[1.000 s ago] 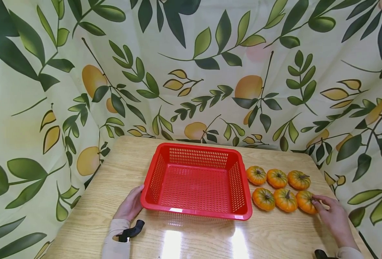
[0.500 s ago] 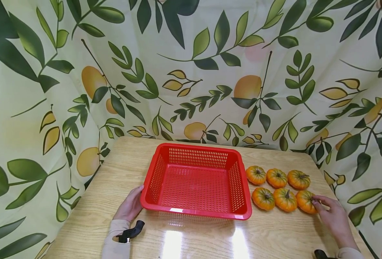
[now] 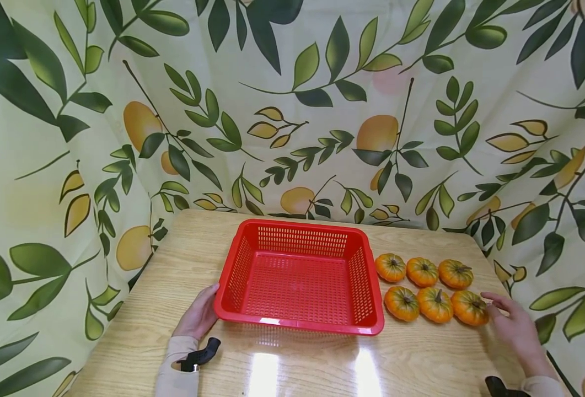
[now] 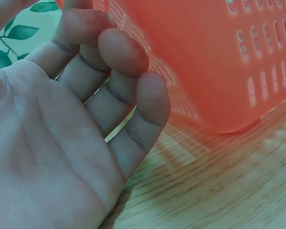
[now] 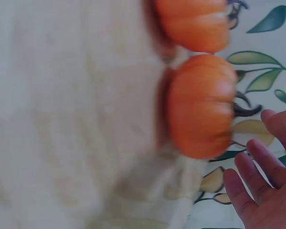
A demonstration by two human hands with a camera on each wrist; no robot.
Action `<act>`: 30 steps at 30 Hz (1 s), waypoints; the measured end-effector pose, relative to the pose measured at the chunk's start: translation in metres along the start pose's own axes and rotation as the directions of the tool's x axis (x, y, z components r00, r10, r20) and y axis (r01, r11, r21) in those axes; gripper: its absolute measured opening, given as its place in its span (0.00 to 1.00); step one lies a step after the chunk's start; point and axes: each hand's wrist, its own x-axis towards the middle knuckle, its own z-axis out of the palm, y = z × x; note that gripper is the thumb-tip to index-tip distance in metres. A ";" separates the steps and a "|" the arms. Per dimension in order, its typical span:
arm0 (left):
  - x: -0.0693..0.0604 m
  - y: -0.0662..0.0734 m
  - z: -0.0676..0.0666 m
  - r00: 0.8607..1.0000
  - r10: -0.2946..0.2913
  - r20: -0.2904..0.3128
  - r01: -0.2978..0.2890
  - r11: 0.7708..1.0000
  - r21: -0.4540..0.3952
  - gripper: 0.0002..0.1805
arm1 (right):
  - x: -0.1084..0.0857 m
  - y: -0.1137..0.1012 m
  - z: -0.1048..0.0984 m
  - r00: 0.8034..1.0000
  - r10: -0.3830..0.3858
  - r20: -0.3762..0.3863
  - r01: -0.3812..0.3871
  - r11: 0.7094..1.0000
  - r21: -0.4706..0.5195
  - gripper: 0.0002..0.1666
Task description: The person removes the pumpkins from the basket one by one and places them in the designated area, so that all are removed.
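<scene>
A red plastic basket [image 3: 297, 325] with slotted walls stands on the wooden table, nothing inside it. My left hand [image 3: 196, 313] holds its left rim; in the left wrist view bent fingers [image 4: 152, 90] lie by the basket wall, the thumb mostly out of frame. Right of the basket several small orange pumpkins sit in two rows. Beside the front row's rightmost pumpkin [image 3: 470, 307] is my right hand [image 3: 513, 328], fingers spread and holding nothing. In the right wrist view these fingers [image 5: 250, 174] are apart from the nearer pumpkin [image 5: 200, 107].
A cloth printed with leaves and fruit [image 3: 292, 110] hangs behind and at both sides of the table [image 3: 297, 364]. The back row's pumpkin [image 3: 390, 268] and the front row's pumpkin [image 3: 401, 303] stand close to the basket's right wall.
My right hand has let go of the rightmost front pumpkin and drawn slightly to the right, its fingers opening. The left hand and the basket have kept their places.
</scene>
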 end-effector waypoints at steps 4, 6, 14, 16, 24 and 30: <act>0.002 0.001 -0.001 0.999 -0.008 -0.037 0.008 1.000 -0.009 0.25 | 0.009 -0.008 -0.013 0.999 -0.030 -0.030 0.030 1.000 0.004 0.23; 0.004 0.003 -0.004 0.999 -0.008 -0.053 0.005 0.999 -0.049 0.25 | 0.015 -0.016 -0.020 0.999 -0.033 -0.021 0.034 0.999 0.031 0.25; 0.007 0.027 -0.040 0.992 0.076 -0.104 -0.099 0.966 -0.237 0.23 | 0.059 -0.067 -0.040 0.997 -0.033 0.067 0.027 0.995 0.099 0.35; 0.006 0.042 -0.051 0.979 0.087 -0.183 -0.120 0.977 -0.179 0.21 | 0.072 -0.084 -0.044 0.992 -0.054 0.112 0.043 0.994 0.100 0.37; 0.038 0.136 -0.053 0.931 0.153 -0.331 -0.103 0.981 0.163 0.18 | 0.121 -0.148 -0.064 0.968 -0.174 0.179 0.160 0.983 0.089 0.39; 0.094 0.216 -0.005 0.881 0.279 -0.382 -0.011 0.819 0.574 0.15 | 0.151 -0.198 -0.067 0.956 -0.223 0.192 0.212 0.974 0.076 0.47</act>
